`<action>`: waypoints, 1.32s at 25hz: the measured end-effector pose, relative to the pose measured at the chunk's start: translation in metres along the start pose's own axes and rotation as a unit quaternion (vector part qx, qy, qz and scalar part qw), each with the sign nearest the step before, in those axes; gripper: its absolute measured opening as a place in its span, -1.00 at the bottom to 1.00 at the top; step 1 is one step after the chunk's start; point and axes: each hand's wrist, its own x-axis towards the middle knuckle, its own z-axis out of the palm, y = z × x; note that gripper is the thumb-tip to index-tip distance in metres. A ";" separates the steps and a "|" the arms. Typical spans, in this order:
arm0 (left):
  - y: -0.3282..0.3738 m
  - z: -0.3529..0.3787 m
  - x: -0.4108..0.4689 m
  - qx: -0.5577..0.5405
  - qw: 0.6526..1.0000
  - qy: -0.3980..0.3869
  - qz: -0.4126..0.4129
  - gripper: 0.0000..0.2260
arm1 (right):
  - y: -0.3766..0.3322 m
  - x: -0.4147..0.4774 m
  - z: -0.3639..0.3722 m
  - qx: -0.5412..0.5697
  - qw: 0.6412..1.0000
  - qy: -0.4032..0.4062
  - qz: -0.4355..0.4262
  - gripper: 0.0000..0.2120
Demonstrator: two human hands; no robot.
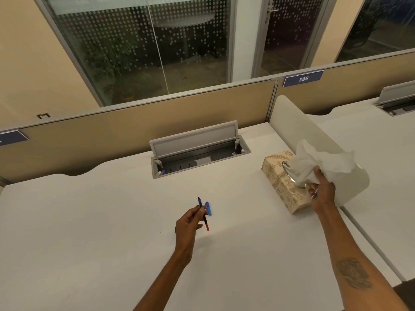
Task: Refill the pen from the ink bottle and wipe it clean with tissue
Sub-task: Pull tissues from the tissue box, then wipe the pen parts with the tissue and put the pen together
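Nearest us, our left hand pinches the uncapped pen nib-up above the desk, where a careless tilt could drip ink, while farther off our right hand fingers clutch tissue at the tissue box, which may lift or tear.

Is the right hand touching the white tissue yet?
Touching. The head view shows the right hand gripping the crumpled white tissue above the floral cardboard tissue box, fingers closed around its lower part.
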 end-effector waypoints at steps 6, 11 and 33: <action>0.005 0.002 -0.002 -0.004 1.000 -0.003 0.006 -0.80 | -0.042 -0.022 0.044 -0.130 0.979 -0.016 -0.154 -0.58; 0.016 0.003 -0.006 -0.009 1.000 -0.017 0.018 -0.86 | -0.047 -0.056 0.071 -0.185 0.961 -0.158 -0.129 -0.86; 0.071 -0.044 -0.025 -0.177 0.982 -0.061 0.002 -0.76 | 0.061 -0.195 0.147 -0.211 0.815 -0.523 0.130 -0.63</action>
